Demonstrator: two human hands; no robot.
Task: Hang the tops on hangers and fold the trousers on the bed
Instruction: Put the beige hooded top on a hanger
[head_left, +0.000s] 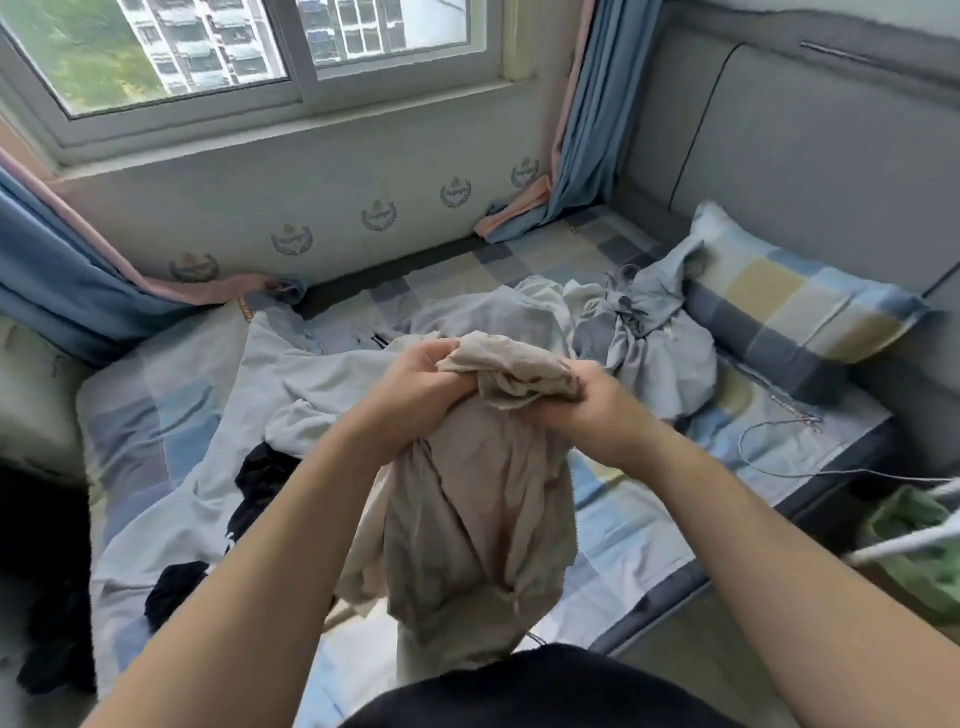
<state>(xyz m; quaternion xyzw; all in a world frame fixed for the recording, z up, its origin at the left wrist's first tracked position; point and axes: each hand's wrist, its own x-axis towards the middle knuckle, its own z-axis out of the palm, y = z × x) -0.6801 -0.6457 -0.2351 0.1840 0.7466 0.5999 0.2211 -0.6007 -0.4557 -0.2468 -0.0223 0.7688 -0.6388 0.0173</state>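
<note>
A beige garment (478, 519) hangs bunched in front of me above the bed (639, 525). My left hand (410, 384) grips its gathered top edge on the left. My right hand (597, 400) grips the same edge on the right, close beside the other hand. Whether it is a top or trousers I cannot tell. On the bed behind lie a pale grey garment (291, 384), black clothes (265, 478) and a crumpled grey-blue garment (654, 332).
A checked pillow (779, 296) leans on the grey headboard (810, 145) at the right. Blue and pink curtains (587, 114) hang by the window (234, 47). A thin cable (779, 467) trails off the bed's right edge. Something green (914, 551) and a white bar (904, 545) sit at far right.
</note>
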